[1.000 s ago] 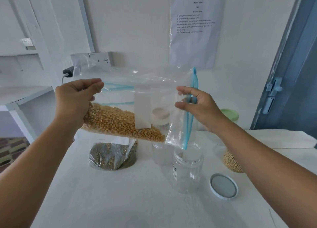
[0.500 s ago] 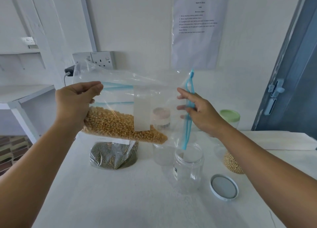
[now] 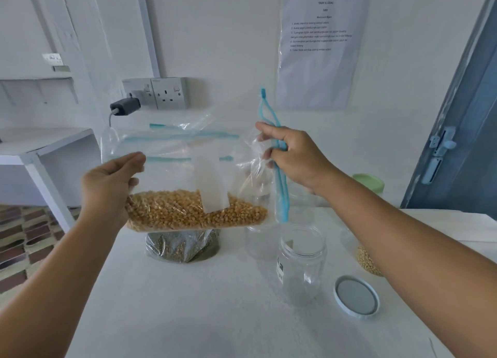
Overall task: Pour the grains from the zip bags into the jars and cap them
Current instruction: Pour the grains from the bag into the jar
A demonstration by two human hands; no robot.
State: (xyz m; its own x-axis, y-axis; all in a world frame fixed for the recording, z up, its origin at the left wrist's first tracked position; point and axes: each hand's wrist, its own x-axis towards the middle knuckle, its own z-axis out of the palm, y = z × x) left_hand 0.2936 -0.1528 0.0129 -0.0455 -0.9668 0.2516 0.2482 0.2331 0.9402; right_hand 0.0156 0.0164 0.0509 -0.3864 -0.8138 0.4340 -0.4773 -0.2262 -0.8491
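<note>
**Bag of yellow grain held up over the open jar**

From the head camera, both hands are holding a clear zip bag [image 3: 188,174] in the air above a white table [image 3: 201,304]. The left hand [image 3: 107,188] is gripping the bag's left side, thumb in front and fingers curled behind the plastic, right at the level where the grain begins. The right hand [image 3: 293,156] is pinching the bag's blue zip strip [image 3: 281,191] at the right edge, with the strip running up above the fingers and hanging down below them. The yellow grain [image 3: 193,212] is lying along the bottom of the bag in a level band (a white label on the plastic is partly covering it).

An open clear jar [image 3: 302,261] is standing on the table just below and to the right of the bag's lower right corner; the end of the zip strip is hanging just above its rim. Its pale lid [image 3: 356,295] is lying flat on the table to the right of it. A second clear jar [image 3: 259,239] is standing behind the open one, half hidden by the bag. Farther right, behind the right forearm, a jar with a green lid [image 3: 369,183] is standing with pale grain in its bottom. On the table under the held bag, another bag of dark green grain [image 3: 183,244] is sitting.

On the far wall, a double socket [image 3: 164,92] is carrying a plugged-in charger, and a printed sheet [image 3: 320,43] is hanging to its right.
</note>
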